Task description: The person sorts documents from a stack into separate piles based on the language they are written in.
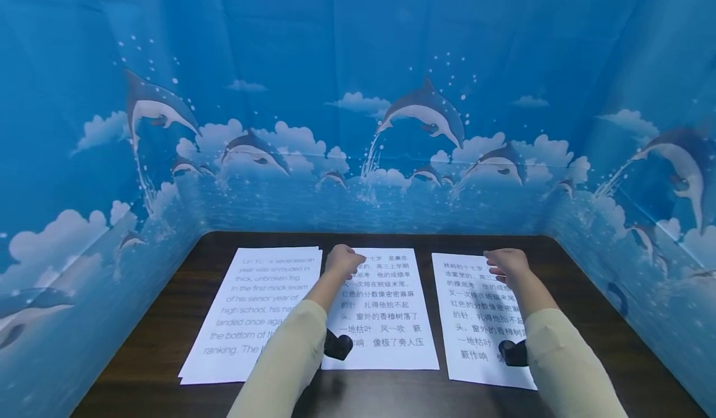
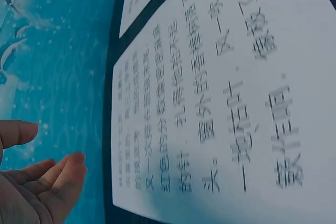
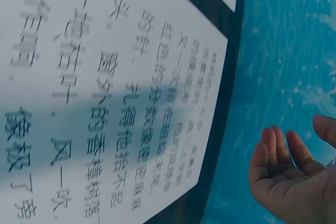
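Observation:
My left hand (image 1: pixel 342 261) hovers over the upper left of the middle sheet of paper (image 1: pixel 380 337), which carries printed Chinese text. In the left wrist view its thumb and fingers (image 2: pixel 73 174) are loosely bent, with nothing between them. Above the top right of the right-hand sheet (image 1: pixel 464 309), also printed in Chinese, is my right hand (image 1: pixel 510 263). Its fingers (image 3: pixel 268 150) curl softly around empty air in the right wrist view. Left of both hands lies a stack of sheets (image 1: pixel 235 318) with English text, partly covered by my left sleeve (image 1: pixel 288 362).
The papers lie side by side on a dark wooden table (image 1: pixel 151 343). A blue curtain (image 1: pixel 358 200) with dolphins and clouds encloses its back and sides. Small black wrist cameras (image 1: pixel 338 345) stick out inward from both forearms, above the papers.

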{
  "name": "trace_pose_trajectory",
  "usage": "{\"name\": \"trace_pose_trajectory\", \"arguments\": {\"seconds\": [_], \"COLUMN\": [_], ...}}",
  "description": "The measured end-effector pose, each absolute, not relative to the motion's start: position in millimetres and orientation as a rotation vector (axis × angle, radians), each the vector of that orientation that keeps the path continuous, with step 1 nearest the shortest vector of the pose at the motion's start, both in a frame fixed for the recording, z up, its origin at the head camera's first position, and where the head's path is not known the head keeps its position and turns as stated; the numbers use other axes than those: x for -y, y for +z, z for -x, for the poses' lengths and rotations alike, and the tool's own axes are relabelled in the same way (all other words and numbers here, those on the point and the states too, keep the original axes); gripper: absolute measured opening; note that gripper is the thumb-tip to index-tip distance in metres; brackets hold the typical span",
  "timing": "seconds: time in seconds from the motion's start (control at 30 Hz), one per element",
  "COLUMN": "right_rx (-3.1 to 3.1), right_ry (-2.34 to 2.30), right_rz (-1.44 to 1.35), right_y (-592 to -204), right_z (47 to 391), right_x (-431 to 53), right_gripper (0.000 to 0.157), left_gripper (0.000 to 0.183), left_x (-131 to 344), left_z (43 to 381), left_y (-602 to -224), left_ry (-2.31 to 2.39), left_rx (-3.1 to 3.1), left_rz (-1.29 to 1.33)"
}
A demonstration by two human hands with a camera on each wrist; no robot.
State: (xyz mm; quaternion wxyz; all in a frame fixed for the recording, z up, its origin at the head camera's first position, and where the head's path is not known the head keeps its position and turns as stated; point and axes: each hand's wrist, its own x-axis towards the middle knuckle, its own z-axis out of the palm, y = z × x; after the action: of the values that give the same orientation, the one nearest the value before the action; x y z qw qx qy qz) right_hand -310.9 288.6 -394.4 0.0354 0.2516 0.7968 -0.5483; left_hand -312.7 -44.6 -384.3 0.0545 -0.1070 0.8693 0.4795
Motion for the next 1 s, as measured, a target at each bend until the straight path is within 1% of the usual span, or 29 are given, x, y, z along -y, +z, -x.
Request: {"name": "trace_pose_trajectory", "arguments": {"seconds": [0.1,0.2,0.33,0.47,0.57,0.7,0.8,1.0], "right_rx": [-2.451,-2.449,-2.473,-2.485,-2.482,-2.468,-2.463,-2.423], "right_ry": [-1.682,-1.677,-1.651,-1.639,-1.641,-1.664,-1.667,-1.654], "right_rz": [-0.753,-0.695,-0.729,-0.724,-0.658,-0.601,-0.623,-0.595], "right_y": [-387.4,-386.5,-403.1,-418.0,-404.6,-381.6,-382.1,-399.9], "right_z": [307.3,309.1,327.2,345.5,334.7,310.1,305.4,303.8], "right_x": [-271.4,-259.3,-251.8,-248.6,-234.3,-209.4,-198.8,-188.8], "right_gripper": [0.052,0.053,0.049,0.051,0.053,0.049,0.046,0.049], "left_gripper": [0.039,0.039,0.038,0.038,0.04,0.043,0.041,0.039], "left_x": [54.3,63.1,74.7,84.6,91.1,98.5,102.4,104.0], "left_z": [311.8,312.3,313.7,313.2,312.1,310.6,309.2,304.4], "left_y": [-385.2,-386.0,-387.2,-387.3,-387.2,-390.2,-394.5,-403.4], "left_ry": [1.46,1.474,1.472,1.464,1.443,1.426,1.431,1.418], "left_rx": [-2.64,-2.643,-2.652,-2.661,-2.686,-2.689,-2.667,-2.661], "left_rz": [0.35,0.361,0.376,0.396,0.402,0.438,0.468,0.479]}}
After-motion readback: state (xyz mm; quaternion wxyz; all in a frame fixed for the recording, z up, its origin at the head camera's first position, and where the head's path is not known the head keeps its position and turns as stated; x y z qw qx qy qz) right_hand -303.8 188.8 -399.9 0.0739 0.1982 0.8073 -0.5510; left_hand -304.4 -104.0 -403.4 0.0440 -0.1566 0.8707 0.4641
